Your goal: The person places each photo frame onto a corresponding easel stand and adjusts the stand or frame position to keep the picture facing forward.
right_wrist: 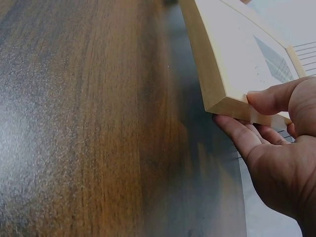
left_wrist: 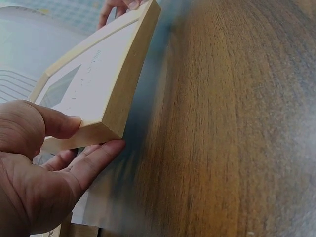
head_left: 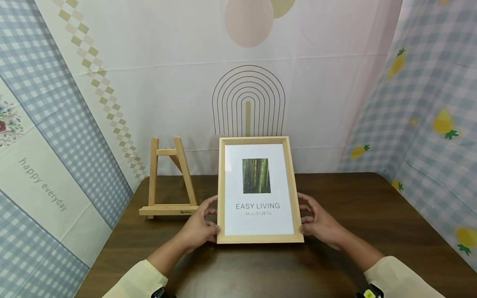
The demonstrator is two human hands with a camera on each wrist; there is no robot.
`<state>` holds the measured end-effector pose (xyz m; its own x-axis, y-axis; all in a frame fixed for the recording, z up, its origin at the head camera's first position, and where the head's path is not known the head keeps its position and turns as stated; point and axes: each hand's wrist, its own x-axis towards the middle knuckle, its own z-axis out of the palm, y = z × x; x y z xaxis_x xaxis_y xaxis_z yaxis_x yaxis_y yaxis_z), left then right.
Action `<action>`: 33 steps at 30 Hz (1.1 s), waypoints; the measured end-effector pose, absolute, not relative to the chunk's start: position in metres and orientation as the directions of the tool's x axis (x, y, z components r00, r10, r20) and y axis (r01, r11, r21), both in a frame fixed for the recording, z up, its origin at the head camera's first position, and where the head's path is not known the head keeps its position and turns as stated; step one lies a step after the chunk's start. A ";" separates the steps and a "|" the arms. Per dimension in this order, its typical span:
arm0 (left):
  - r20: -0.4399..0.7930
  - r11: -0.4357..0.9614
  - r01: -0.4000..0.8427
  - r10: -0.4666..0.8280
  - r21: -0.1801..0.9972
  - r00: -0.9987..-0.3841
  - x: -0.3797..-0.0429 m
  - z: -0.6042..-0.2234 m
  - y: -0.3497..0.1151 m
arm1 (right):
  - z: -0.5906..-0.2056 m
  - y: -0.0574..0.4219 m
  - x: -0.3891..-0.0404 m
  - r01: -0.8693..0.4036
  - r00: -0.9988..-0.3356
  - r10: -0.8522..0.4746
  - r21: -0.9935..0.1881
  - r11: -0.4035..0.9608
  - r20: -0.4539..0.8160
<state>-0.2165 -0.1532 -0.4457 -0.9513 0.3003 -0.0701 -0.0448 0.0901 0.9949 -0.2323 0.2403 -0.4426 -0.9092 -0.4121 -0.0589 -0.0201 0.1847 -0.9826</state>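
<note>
A light wooden picture frame [head_left: 221,186] is tilted back above the table, its front facing me. Behind its glazing sits a white sheet with a bamboo picture and the words "EASY LIVING". My left hand [head_left: 199,225] pinches the frame's left side near the lower corner. On the opposite side my right hand [head_left: 322,223] holds the right edge the same way. In the left wrist view the left thumb [left_wrist: 61,123] lies on the front rim, with fingers behind. The right wrist view shows the right thumb [right_wrist: 271,98] on the rim, fingers at the back.
A small wooden easel [head_left: 169,207] stands on the dark wooden table [head_left: 335,265] to the left, close to my left hand. A white patterned cloth [head_left: 167,95] hangs behind the table. Checked cloths [head_left: 421,136] hang at both sides.
</note>
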 end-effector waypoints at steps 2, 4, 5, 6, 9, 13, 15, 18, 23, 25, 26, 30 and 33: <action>-0.069 0.099 -0.041 0.299 0.994 -0.952 -0.217 -0.446 -0.154 | -0.443 0.240 -0.232 -0.025 -0.910 -0.410 -0.983 0.183 -0.054; -0.066 0.107 -0.036 0.299 0.994 -0.952 -0.218 -0.446 -0.154 | -0.443 0.240 -0.233 -0.030 -0.911 -0.410 -0.983 0.182 -0.048; -0.065 0.109 -0.034 0.297 0.993 -0.953 -0.218 -0.446 -0.154 | -0.443 0.239 -0.233 -0.033 -0.910 -0.411 -0.983 0.182 -0.045; -0.060 0.110 -0.029 0.297 0.994 -0.953 -0.218 -0.446 -0.154 | -0.443 0.239 -0.233 -0.035 -0.910 -0.412 -0.983 0.181 -0.043; -0.054 0.117 -0.020 0.296 0.993 -0.953 -0.218 -0.445 -0.154 | -0.443 0.238 -0.233 -0.042 -0.911 -0.411 -0.983 0.179 -0.036; -0.052 0.127 -0.015 0.296 0.992 -0.954 -0.218 -0.446 -0.155 | -0.442 0.237 -0.233 -0.039 -0.916 -0.398 -0.983 0.181 -0.037; -0.050 0.132 -0.011 0.293 0.991 -0.955 -0.218 -0.446 -0.155 | -0.441 0.237 -0.233 -0.039 -0.919 -0.392 -0.982 0.185 -0.037; -0.045 0.137 -0.005 0.290 0.990 -0.956 -0.218 -0.447 -0.155 | -0.441 0.236 -0.233 -0.045 -0.920 -0.390 -0.982 0.183 -0.030; -0.043 0.165 0.003 0.276 0.986 -0.960 -0.216 -0.447 -0.158 | -0.443 0.233 -0.233 -0.046 -0.914 -0.404 -0.985 0.165 -0.025; -0.040 0.167 0.007 0.275 0.986 -0.961 -0.216 -0.447 -0.159 | -0.443 0.233 -0.233 -0.046 -0.915 -0.403 -0.986 0.162 -0.023; -0.037 0.166 0.010 0.275 0.986 -0.961 -0.216 -0.447 -0.159 | -0.444 0.232 -0.233 -0.049 -0.916 -0.401 -0.986 0.162 -0.021; -0.019 0.162 0.027 0.279 0.986 -0.960 -0.217 -0.446 -0.159 | -0.443 0.233 -0.234 -0.059 -0.923 -0.386 -0.984 0.167 -0.010; -0.011 0.173 0.038 0.270 0.984 -0.963 -0.218 -0.446 -0.158 | -0.442 0.232 -0.235 -0.070 -0.923 -0.384 -0.982 0.175 -0.002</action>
<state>-0.2177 -0.1584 -0.4458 -0.9628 0.2702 -0.0105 0.0379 0.1734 0.9841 -0.2347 0.2322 -0.4421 -0.9234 -0.3839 -0.0024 -0.0701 0.1748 -0.9821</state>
